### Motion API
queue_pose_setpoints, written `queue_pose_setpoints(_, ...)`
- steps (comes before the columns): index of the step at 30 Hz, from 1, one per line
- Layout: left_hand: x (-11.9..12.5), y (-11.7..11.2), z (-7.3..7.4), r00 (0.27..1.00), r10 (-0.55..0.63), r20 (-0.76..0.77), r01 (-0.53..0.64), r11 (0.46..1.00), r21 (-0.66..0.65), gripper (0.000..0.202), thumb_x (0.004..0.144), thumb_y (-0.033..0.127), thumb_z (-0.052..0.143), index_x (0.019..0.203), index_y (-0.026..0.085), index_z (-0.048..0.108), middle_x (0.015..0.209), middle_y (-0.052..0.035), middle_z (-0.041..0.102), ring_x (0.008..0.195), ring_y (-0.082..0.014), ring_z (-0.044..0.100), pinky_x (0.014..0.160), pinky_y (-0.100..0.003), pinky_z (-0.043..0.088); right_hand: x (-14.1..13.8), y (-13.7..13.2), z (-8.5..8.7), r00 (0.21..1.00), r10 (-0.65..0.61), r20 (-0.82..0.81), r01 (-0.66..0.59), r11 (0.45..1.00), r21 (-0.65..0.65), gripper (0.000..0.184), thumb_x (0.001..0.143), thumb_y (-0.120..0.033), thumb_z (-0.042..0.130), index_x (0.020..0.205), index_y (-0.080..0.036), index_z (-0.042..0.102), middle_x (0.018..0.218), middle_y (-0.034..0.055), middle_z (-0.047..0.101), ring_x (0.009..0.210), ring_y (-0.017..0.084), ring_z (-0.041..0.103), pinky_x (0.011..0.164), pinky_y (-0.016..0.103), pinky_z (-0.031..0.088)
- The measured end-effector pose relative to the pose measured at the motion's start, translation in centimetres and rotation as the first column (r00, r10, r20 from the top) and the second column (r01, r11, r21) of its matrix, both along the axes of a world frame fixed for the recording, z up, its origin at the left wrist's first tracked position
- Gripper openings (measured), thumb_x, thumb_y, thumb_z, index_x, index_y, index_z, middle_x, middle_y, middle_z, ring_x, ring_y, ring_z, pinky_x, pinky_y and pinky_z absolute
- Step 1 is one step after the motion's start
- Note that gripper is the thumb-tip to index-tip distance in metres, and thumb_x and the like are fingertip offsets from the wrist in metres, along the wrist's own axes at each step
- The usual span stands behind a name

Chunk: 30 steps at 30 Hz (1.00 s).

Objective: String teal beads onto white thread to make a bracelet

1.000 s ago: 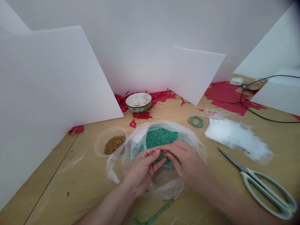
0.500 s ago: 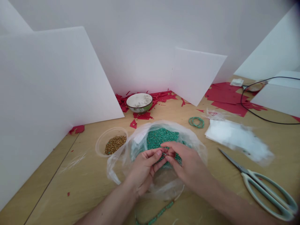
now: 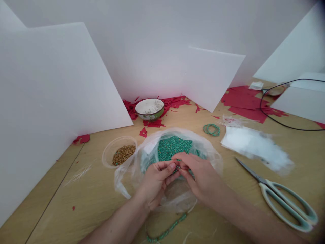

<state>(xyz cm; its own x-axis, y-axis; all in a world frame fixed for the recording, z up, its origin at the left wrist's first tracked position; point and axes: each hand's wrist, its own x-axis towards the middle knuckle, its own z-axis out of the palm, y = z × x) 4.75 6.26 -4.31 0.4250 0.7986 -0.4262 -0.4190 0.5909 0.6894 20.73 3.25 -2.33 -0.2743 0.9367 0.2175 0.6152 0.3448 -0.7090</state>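
A clear plastic bag (image 3: 127, 176) lies open on the wooden table with a heap of small green beads (image 3: 172, 147) in it. My left hand (image 3: 154, 181) and my right hand (image 3: 199, 176) meet over the bag's near side, fingertips pinched together on something tiny that I cannot make out. A strand of strung green beads (image 3: 167, 231) trails on the table just below my wrists.
A clear cup of brown beads (image 3: 121, 155) sits left of the bag. A white bowl (image 3: 149, 109) stands among red paper scraps (image 3: 243, 103). Green bead rings (image 3: 211, 129), a crumpled plastic bag (image 3: 256, 148), scissors (image 3: 281, 200) and a black cable (image 3: 279, 123) lie right. White boards (image 3: 58, 84) stand behind.
My right hand's fingers lifted slightly off the beads and drew up to meet the left fingertips. The view tilted a little.
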Motion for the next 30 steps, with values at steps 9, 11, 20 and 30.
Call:
queue_pose_setpoints(9, -0.1, -0.1, -0.3, 0.999, 0.030, 0.022, -0.029, 0.999, -0.026, 0.009, 0.081, 0.010, 0.070, 0.088, 0.008, 0.075, 0.090, -0.0081, 0.074, 0.081, -0.0105, 0.068, 0.085, -0.022, 0.056, -0.1, 0.5, 0.0, 0.996, -0.054, -0.071, 0.052, 0.998, -0.040, 0.035, 0.084, -0.002, 0.050, 0.112, -0.022, 0.053, 0.077, -0.0037, 0.059, 0.075, 0.013, 0.057, 0.071, 0.025, 0.042)
queue_pose_setpoints(11, 0.0, -0.1, -0.3, 0.999, 0.026, 0.031, -0.026, 0.999, -0.020, 0.009, 0.081, 0.011, 0.070, 0.088, 0.008, 0.075, 0.090, -0.0080, 0.074, 0.081, -0.0104, 0.068, 0.085, -0.022, 0.056, -0.1, 0.5, 0.0, 0.996, -0.061, -0.069, 0.059, 0.997, -0.040, 0.034, 0.084, -0.003, 0.050, 0.112, -0.023, 0.053, 0.076, -0.0039, 0.059, 0.073, 0.013, 0.057, 0.069, 0.024, 0.042)
queue_pose_setpoints(20, 0.0, -0.1, 0.0, 0.999, -0.042, 0.003, 0.042, 0.999, 0.008, 0.010, 0.081, 0.015, 0.071, 0.088, 0.008, 0.075, 0.091, -0.0089, 0.074, 0.084, -0.0108, 0.067, 0.086, -0.023, 0.055, -0.1, 0.4, -0.6, 0.988, -0.149, -0.025, 0.150, 0.989, 0.018, 0.034, 0.084, -0.007, 0.059, 0.112, -0.026, 0.056, 0.081, -0.0037, 0.062, 0.080, 0.015, 0.058, 0.074, 0.027, 0.043)
queue_pose_setpoints(30, -0.8, 0.4, 1.5, 1.000, 0.018, 0.016, -0.018, 0.999, -0.030, 0.018, 0.092, 0.019, 0.058, 0.089, 0.009, 0.073, 0.106, -0.0117, 0.071, 0.092, -0.0146, 0.067, 0.090, -0.033, 0.057, 0.6, 0.6, -0.7, 0.994, -0.105, 0.031, 0.094, 0.963, 0.251, 0.014, 0.093, -0.014, 0.055, 0.094, -0.022, 0.067, 0.088, 0.0011, 0.065, 0.087, 0.017, 0.056, 0.079, 0.032, 0.044)
